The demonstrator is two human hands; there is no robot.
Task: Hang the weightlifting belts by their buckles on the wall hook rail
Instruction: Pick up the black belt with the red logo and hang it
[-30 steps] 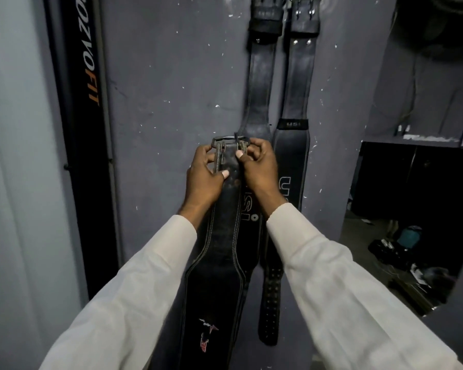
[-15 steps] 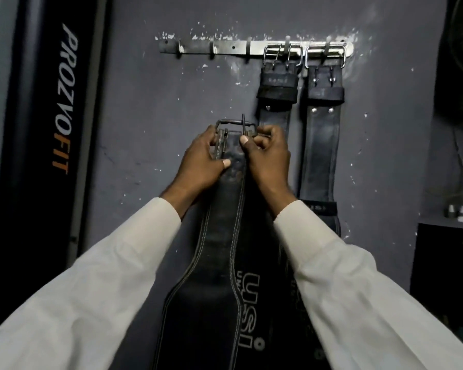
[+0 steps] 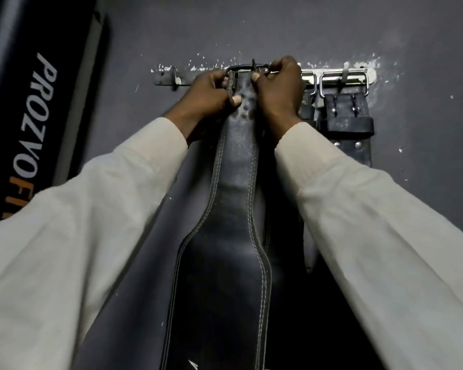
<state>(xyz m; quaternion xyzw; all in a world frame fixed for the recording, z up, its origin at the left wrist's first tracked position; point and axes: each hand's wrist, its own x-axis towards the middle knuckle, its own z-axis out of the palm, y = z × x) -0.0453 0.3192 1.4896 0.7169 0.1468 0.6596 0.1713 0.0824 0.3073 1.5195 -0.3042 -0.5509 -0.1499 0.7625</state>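
Note:
I hold a black leather weightlifting belt (image 3: 235,182) with white stitching flat against the grey wall. My left hand (image 3: 206,100) and my right hand (image 3: 278,92) both grip its top end, at either side of its dark buckle (image 3: 251,68). The buckle is level with the metal hook rail (image 3: 166,78), near the rail's middle. I cannot tell whether the buckle is on a hook. A second black belt (image 3: 350,124) hangs by its silver buckle (image 3: 345,81) at the rail's right end. A third belt (image 3: 306,110) hangs behind my right hand, mostly hidden.
A tall black panel with PROZVOFIT lettering (image 3: 38,124) stands upright against the wall on the left. A bare hook (image 3: 174,76) sits at the rail's left end. My white sleeves fill the lower corners.
Both hands have raised the belt's buckle end from well below the rail up to the rail's level. The view has tilted upward with them.

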